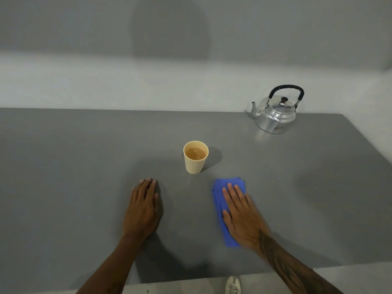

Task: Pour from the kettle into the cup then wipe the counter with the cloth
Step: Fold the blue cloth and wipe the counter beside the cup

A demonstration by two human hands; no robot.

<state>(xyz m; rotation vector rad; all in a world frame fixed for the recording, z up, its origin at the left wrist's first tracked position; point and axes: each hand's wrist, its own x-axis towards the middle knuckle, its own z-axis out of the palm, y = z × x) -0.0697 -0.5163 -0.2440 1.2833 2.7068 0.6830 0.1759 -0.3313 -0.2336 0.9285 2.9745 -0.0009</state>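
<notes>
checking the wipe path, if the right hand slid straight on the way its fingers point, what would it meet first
Probably the cup. The right hand lies flat on the blue cloth, fingers pointing forward and slightly left across the counter. That line runs toward the cup or just past its right side; the kettle sits well off to the right.

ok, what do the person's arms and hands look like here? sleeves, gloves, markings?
Both arms are bare as far as the view shows: no sleeves or gloves. No rings or watch visible. The right forearm carries a dark tattoo running up from the wrist. The left hand and right hand are bare.

Right hand (244,217) flat on cloth (220,200); cup (195,162) filled; kettle (273,115) upright.
</notes>
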